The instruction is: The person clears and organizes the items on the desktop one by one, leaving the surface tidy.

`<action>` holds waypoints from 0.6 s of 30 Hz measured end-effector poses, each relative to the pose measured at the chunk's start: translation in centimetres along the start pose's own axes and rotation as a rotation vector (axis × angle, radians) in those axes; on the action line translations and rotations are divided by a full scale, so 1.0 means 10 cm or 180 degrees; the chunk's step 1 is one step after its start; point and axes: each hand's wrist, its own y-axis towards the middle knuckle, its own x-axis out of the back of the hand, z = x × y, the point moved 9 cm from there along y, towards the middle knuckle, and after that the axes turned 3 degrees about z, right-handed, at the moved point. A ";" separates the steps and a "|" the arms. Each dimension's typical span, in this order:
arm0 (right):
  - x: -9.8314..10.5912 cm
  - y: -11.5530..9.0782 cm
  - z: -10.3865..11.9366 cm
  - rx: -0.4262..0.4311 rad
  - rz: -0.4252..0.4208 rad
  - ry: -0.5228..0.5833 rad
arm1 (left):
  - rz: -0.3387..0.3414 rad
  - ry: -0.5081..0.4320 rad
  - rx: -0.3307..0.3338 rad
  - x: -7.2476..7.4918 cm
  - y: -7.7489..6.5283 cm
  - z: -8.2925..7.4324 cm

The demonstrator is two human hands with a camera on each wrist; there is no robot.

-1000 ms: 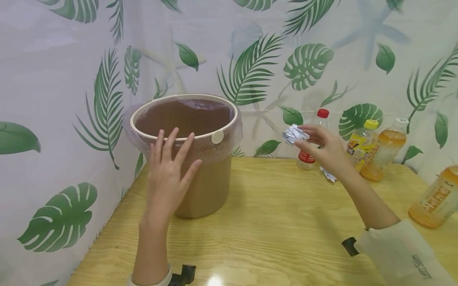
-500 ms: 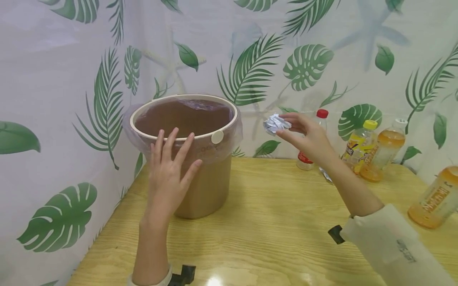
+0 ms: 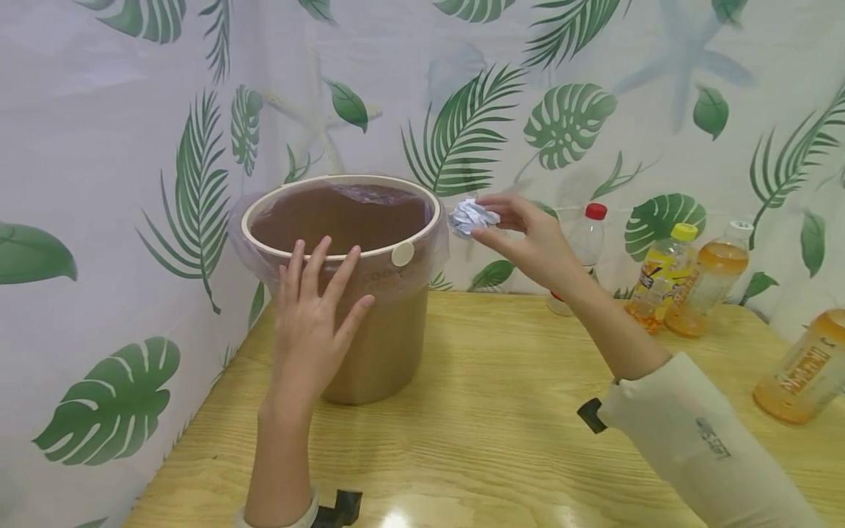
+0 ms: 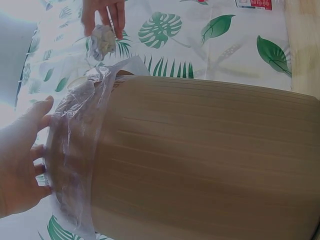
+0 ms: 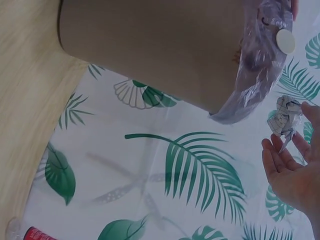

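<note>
A brown trash can [image 3: 379, 345] with a cream rim stands on the table, lined with a clear plastic bag [image 4: 75, 150] folded over its edge. My left hand [image 3: 306, 323] rests on the near side of the rim, fingers spread and fairly straight. Just right of the can, at about rim height, my right hand [image 3: 528, 238] pinches a crumpled ball of paper [image 3: 472, 217] between thumb and fingertips. In the right wrist view, printed lines show on the crumpled paper [image 5: 286, 117], which is apart from the bag.
Behind my right forearm stand a red-capped bottle [image 3: 590, 235], a yellow-capped bottle [image 3: 656, 279] and a white-capped bottle [image 3: 713, 271] of orange drink. Another orange bottle [image 3: 802, 367] is at the right edge. A leaf-patterned sheet [image 3: 462, 88] hangs behind the wooden table [image 3: 462, 440].
My right hand has moved left with the crumpled paper, from in front of the red-capped bottle to beside the trash can. The left hand has stayed on the rim.
</note>
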 end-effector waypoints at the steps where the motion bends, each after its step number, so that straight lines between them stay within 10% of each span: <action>1: -0.01 0.02 0.03 0.0029 0.0016 -0.0017 | 0.0005 -0.0002 0.0003 0.00 0.00 0.00; 18: -0.28 0.37 0.32 0.0236 0.0097 0.0197 | -0.0014 -0.0027 -0.0002 0.00 0.00 0.00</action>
